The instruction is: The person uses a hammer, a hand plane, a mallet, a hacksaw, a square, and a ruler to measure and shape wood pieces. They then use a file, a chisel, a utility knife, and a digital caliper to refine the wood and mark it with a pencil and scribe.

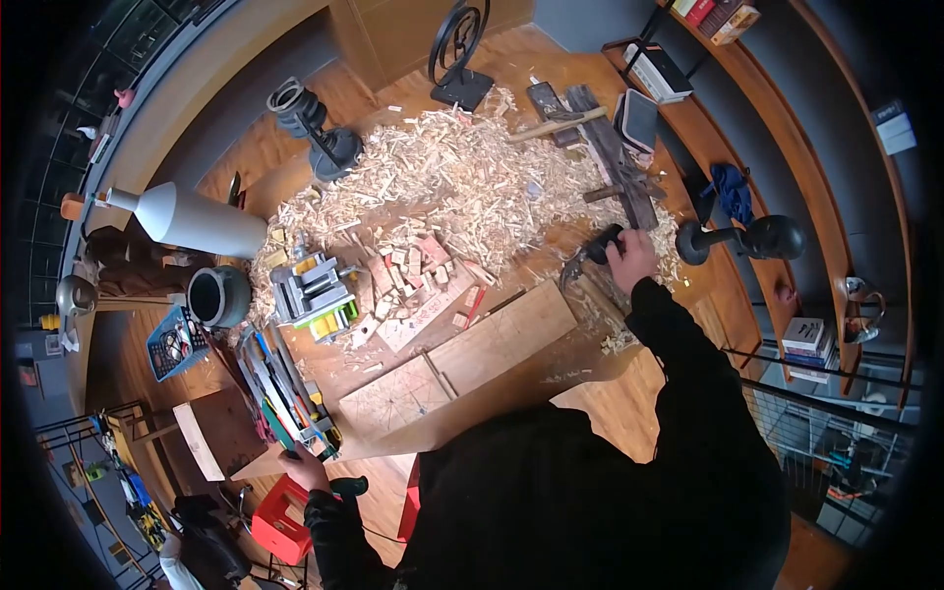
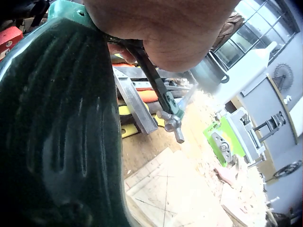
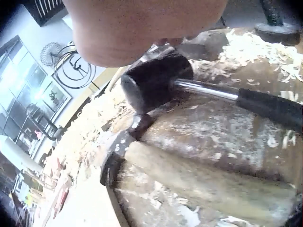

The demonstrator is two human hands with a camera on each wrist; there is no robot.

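Right hand: at the far right end of the surface, fingers curled round the head of a black mallet; grip seen best from the head view, only partly from the right wrist view.
Black mallet: lying on the surface, rubber head under the right hand, shiny metal neck and black handle running away to the right in the right wrist view.
Wooden-handled tool: lying just beside the mallet, pale handle with a dark curved metal head close to the mallet's head.
Left hand: at the near left corner of the surface, beside a row of tools; fingers pinched on a dark green clamp, thumb bent over its bar.
Dark green clamp: held out from the left hand above the surface, metal wing screw at its far end pointing down; a metal bar and red and yellow tool handles lying under it.
Flat boards: lying in the middle of the surface between the two hands, pencil lines drawn across them.
Wood shavings: piled thick over the far half of the surface, small wood blocks scattered at the near edge of the pile.
Green and grey vice: standing left of the blocks, well apart from both hands.
Grey bottle-shaped vessel and dark pot: at the left end, beyond the vice.
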